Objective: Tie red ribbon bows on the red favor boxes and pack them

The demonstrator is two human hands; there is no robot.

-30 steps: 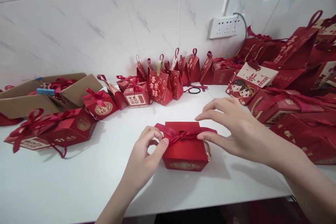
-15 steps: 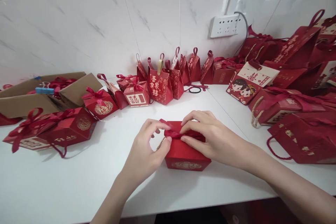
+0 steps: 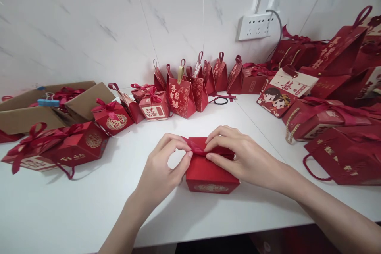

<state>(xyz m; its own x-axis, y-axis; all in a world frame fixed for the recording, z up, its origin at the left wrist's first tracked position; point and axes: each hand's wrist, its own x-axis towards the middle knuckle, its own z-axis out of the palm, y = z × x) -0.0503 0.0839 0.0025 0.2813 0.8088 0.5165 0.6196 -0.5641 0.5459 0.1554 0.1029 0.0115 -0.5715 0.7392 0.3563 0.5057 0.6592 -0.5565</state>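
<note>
A red gift box (image 3: 212, 172) with a gold emblem on its near side stands on the white table, between my hands. Across its top runs a dark red ribbon (image 3: 198, 147). My left hand (image 3: 166, 162) pinches the ribbon between thumb and forefinger at the box's left side. From the right, my right hand (image 3: 235, 151) grips the ribbon near the middle of the top, thumb and fingers brought together. Part of the box's right side and the far ribbon end are hidden behind my right hand.
Several red boxes and bags (image 3: 181, 97) line the tiled wall. On the left stand a cardboard box (image 3: 26, 119) with ribbons and a blue binder clip, and ribboned red boxes (image 3: 74, 147). More boxes (image 3: 345, 158) are piled right. A black ring (image 3: 220, 101) lies behind.
My left thumb and forefinger have closed together on the ribbon at the left. My right hand stays almost where it was, and the box has barely moved.
</note>
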